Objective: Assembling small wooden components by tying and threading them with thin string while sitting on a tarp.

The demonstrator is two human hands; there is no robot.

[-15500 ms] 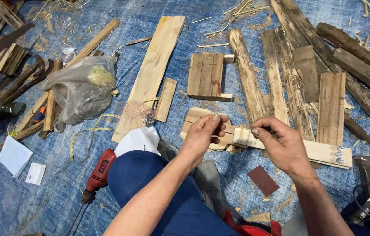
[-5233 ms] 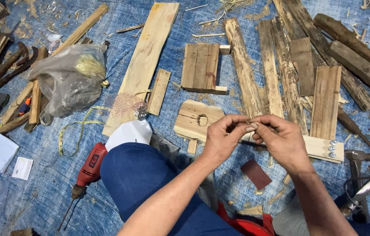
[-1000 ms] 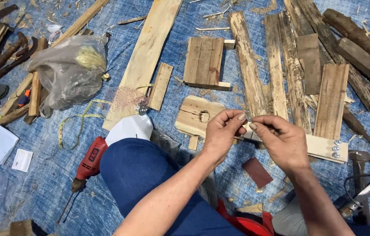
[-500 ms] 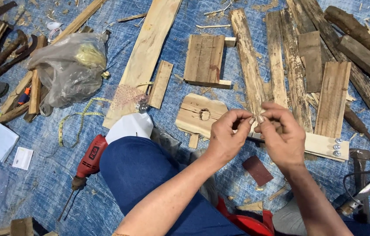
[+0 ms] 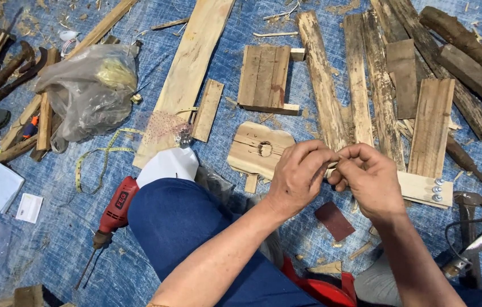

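Head cam looking straight down: both hands meet in the middle over the blue tarp (image 5: 70, 250). The left hand (image 5: 298, 176) and right hand (image 5: 366, 179) have their fingers pinched together on something tiny between the fingertips, too small to make out, held just above a pale wood strip (image 5: 423, 187) with three bolts at its end. Right beside the left hand sits a cut wooden piece with a round hole (image 5: 259, 149). A dark red sandpaper square (image 5: 335, 220) lies just below the hands. Off to the left there's a red power drill (image 5: 117, 207) by the knee, a yellow tape measure (image 5: 101, 153), and a plastic bag (image 5: 90, 94). Rough planks (image 5: 360, 79) are scattered above.
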